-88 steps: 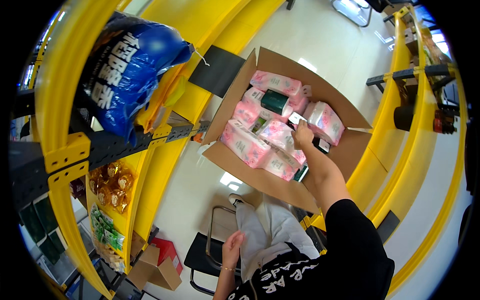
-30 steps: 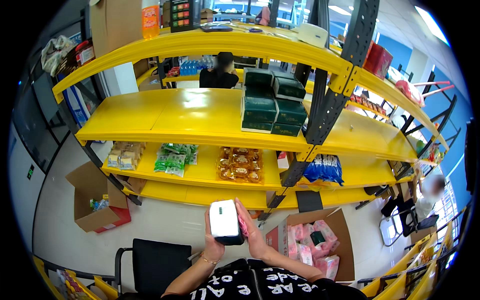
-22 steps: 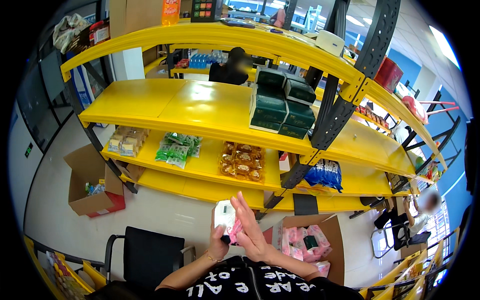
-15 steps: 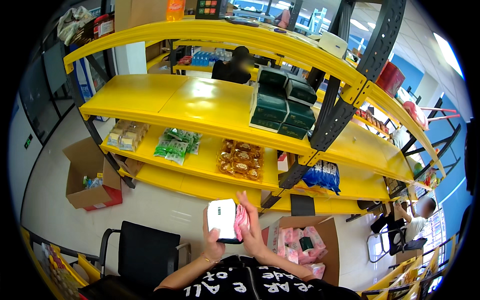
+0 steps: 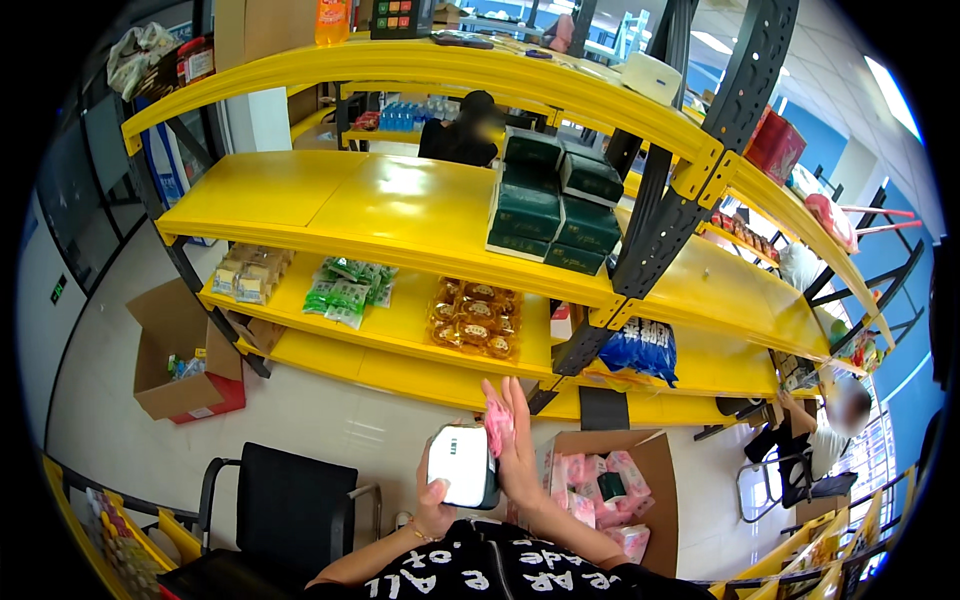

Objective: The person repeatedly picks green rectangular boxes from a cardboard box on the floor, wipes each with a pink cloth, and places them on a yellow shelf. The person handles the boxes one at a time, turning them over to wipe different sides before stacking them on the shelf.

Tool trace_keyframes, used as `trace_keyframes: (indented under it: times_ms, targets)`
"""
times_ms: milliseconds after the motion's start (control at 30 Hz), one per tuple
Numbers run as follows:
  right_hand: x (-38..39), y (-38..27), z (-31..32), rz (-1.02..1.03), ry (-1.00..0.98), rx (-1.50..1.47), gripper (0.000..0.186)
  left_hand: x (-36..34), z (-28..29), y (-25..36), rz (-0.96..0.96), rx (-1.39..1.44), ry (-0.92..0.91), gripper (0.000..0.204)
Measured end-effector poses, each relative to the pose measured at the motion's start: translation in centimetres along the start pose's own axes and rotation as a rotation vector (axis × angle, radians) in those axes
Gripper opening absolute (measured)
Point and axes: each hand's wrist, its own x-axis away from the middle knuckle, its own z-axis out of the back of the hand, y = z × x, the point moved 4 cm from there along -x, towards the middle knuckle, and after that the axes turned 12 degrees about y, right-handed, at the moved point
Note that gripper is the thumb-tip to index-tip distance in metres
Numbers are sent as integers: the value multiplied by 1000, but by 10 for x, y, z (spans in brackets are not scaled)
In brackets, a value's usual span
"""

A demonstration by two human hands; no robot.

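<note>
My left hand (image 5: 434, 505) grips a pack with a white top (image 5: 455, 465) and a dark green side, its thumb on the near left corner. My right hand (image 5: 522, 470), long fingers stretched upward, holds a crumpled pink package (image 5: 498, 425) against that pack's right side. Both are low in the middle of the view, above my black top. Stacked dark green packs (image 5: 528, 212) stand on the middle yellow shelf (image 5: 330, 190) ahead. An open carton (image 5: 660, 510) of pink packs is on the floor at my right.
A black chair (image 5: 295, 500) is at my left, beyond it another carton (image 5: 175, 390). Snack packs (image 5: 348, 295) and a blue bag (image 5: 640, 350) lie on lower shelving. A person (image 5: 465, 135) is behind the shelves; another (image 5: 820, 435) sits at the right.
My view has swung from the carton to the shelves, and both hands came up holding packs. Since half a second ago, the pink package has risen against the white-topped pack, which sits slightly lower.
</note>
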Motion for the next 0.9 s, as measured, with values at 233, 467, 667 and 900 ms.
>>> trace_keyframes:
  times_ms: [233,467,667,900]
  targets:
    - [26,-24,-8,376,-161,217,48,-5,13,-11,-45,7,89,80]
    - [2,16,-3,-196,-193,-143,54,6,21,-11,19,-57,29,80]
    - [38,36,-5,-183,-22,-154,51,1,8,8,-128,-1,115,82]
    - [58,52,-11,-817,106,-707,53,-2,8,3,-425,-334,34,83]
